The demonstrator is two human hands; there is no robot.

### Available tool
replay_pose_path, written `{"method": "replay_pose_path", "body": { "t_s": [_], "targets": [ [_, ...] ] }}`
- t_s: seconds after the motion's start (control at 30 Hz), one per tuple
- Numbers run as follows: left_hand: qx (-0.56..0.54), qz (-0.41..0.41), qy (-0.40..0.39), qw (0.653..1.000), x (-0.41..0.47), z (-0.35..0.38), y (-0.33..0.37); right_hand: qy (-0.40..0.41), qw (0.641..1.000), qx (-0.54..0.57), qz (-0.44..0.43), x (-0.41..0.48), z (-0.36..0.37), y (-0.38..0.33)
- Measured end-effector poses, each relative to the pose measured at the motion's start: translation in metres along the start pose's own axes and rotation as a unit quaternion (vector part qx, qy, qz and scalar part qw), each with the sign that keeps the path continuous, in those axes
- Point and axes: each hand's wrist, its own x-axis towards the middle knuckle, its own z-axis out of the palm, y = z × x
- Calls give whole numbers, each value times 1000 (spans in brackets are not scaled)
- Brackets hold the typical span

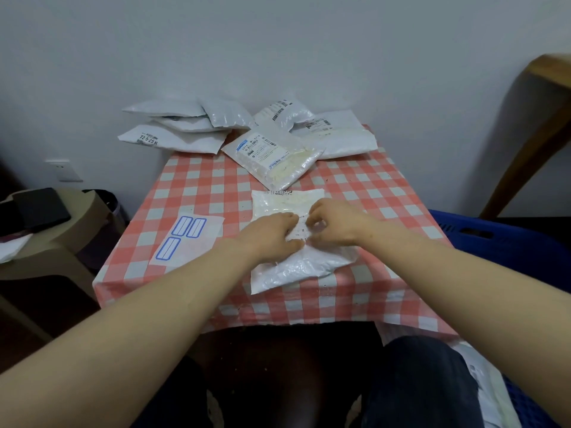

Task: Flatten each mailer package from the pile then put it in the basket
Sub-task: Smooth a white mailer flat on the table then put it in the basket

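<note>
Mailer [296, 267] label [300, 232] pinched by hands, left hand [272, 234], right hand [335, 223], pile mailer [173, 140] marked "72-5-25"

A: What is worn on the arms?
B: The left forearm [148, 310] and the right forearm [457, 279] are shown bare to the frame's edge, and the left hand [272, 236] and the right hand [336, 225] are uncovered too.
A: And what is seen lower down?
B: Dark blue trousers [417, 381], seemingly denim, are worn; they are lit on the right side, while the other side is lost in shadow.
</note>
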Motion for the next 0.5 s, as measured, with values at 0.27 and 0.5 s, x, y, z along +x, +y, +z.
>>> {"method": "replay_pose_path", "body": {
  "t_s": [0.27, 0.5],
  "targets": [
    [-70, 1, -14, 997, -7, -1, -5, -2, 1000, -15, 4, 3, 17, 2],
    [10, 7, 26, 1000, 5, 3, -2, 53, 997, -55, 4, -1, 21, -8]
  ]
}}
